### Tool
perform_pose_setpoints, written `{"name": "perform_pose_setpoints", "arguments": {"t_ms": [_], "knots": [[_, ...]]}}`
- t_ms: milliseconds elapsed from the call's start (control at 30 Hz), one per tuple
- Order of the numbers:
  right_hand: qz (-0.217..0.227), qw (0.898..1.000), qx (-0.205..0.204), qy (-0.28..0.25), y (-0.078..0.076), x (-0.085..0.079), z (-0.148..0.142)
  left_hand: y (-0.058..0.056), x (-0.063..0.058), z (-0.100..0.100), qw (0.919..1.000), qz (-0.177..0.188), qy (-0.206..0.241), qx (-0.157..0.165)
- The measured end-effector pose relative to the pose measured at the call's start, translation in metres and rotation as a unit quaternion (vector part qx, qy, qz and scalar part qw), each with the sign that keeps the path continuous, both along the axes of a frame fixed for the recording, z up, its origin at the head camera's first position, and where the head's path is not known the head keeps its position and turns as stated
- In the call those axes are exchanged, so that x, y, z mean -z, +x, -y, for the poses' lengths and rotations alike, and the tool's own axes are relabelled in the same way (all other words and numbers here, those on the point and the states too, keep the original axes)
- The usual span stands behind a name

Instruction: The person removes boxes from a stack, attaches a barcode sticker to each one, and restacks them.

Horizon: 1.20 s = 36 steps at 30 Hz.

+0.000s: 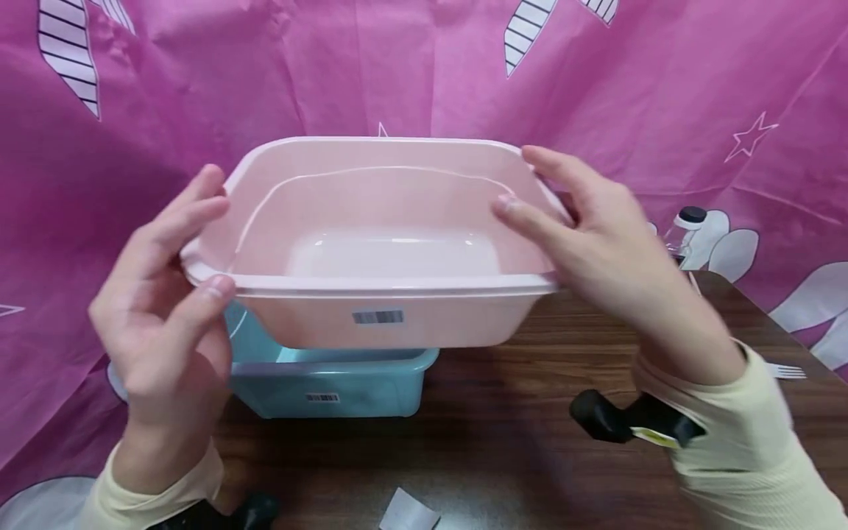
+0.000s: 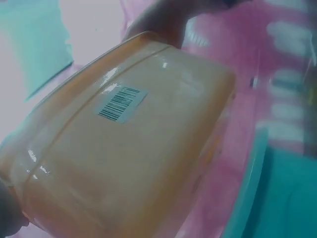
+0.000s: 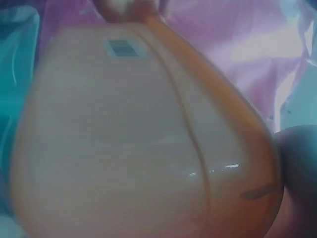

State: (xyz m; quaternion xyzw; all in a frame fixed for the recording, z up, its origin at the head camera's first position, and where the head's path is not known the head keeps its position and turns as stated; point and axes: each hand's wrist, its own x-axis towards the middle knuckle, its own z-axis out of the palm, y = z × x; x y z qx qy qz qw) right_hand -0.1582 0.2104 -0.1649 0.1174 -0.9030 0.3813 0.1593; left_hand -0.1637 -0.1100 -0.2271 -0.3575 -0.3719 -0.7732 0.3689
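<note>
A pale pink plastic basin (image 1: 464, 320) is held up in the air between both hands, its inside tilted into view and holding nothing. My left hand (image 1: 162, 309) grips its left end, thumb on the front rim and fingers behind the side. At the right end my right hand (image 1: 599, 246) holds the rim, thumb over the inside and fingers around the outside. A barcode label (image 2: 120, 104) shows on the basin's outer wall in the left wrist view. Partly hidden below and behind it, a teal basin (image 1: 377, 390) stands on the table.
The dark wood table (image 1: 503, 456) carries a small white paper piece (image 1: 408, 511) near its front. To the right are a white fork (image 1: 786, 371) and a clear bottle with a black cap (image 1: 682, 232). A pink patterned cloth (image 1: 397, 59) hangs behind.
</note>
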Motion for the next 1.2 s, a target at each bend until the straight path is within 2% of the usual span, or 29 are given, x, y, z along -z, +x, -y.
{"name": "perform_pose_setpoints", "arguments": {"t_ms": [167, 333, 500, 633, 900, 1200], "knots": [[0.001, 1.000, -0.016, 0.023, -0.006, -0.002, 0.049, -0.008, 0.003, 0.023, 0.9982, 0.029, 0.049, -0.019], [0.005, 0.999, -0.023, 0.046, -0.018, 0.008, 0.081, -0.018, 0.013, 0.043, 0.9939, 0.049, 0.087, -0.049], [0.014, 0.997, -0.017, 0.074, -0.028, 0.022, 0.100, -0.024, 0.025, 0.055, 0.9909, 0.067, 0.095, -0.068], [0.021, 0.995, -0.015, 0.097, -0.030, 0.031, 0.111, -0.029, 0.037, 0.060, 0.9913, 0.065, 0.093, -0.067], [0.026, 0.995, -0.018, 0.099, -0.030, 0.053, 0.117, -0.031, 0.062, 0.067, 0.9941, 0.074, 0.054, -0.057], [0.023, 0.994, -0.025, 0.102, -0.028, 0.076, 0.115, -0.025, 0.079, 0.077, 0.9915, 0.092, -0.054, -0.075]]}}
